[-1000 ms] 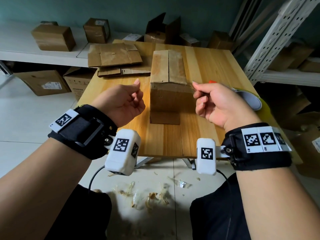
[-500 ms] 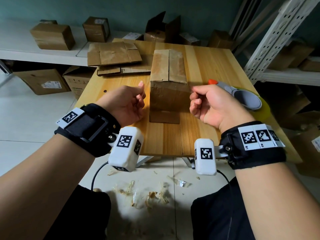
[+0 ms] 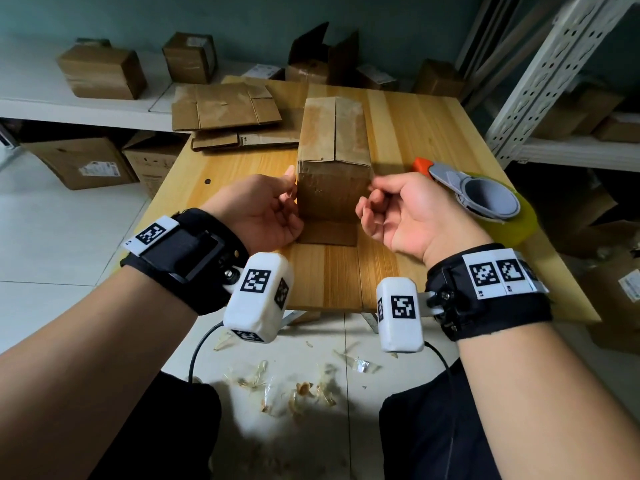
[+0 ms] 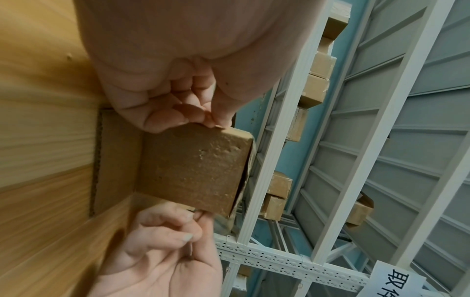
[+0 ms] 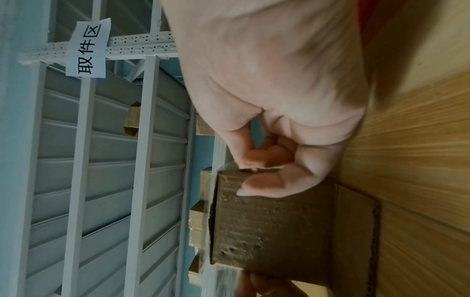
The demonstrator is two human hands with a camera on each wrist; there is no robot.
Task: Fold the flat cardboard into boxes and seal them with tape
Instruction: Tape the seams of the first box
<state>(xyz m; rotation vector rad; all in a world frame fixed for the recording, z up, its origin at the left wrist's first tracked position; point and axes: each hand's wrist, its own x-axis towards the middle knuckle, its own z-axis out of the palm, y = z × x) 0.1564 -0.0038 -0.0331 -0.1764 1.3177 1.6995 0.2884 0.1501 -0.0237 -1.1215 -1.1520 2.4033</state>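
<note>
Flanking a folded cardboard box (image 3: 334, 168) on the wooden table (image 3: 408, 126), both hands at its near end.

Left hand (image 3: 263, 211) curled, fingertips on the box's upper left edge; right hand (image 3: 408, 213) curled, fingertips at the upper right edge. Whether either truly grips, cannot tell. Box upright, bottom flap sticking out toward the person. Tape dispenser (image 3: 485, 199) just right. Flat cardboard (image 3: 225, 105) behind.

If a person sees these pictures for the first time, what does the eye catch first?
First the folded cardboard box in the middle of the wooden table, with the left hand and right hand at its near top corners. Next, the tape dispenser lying right of the box, and the flat cardboard at the table's far left.
</note>
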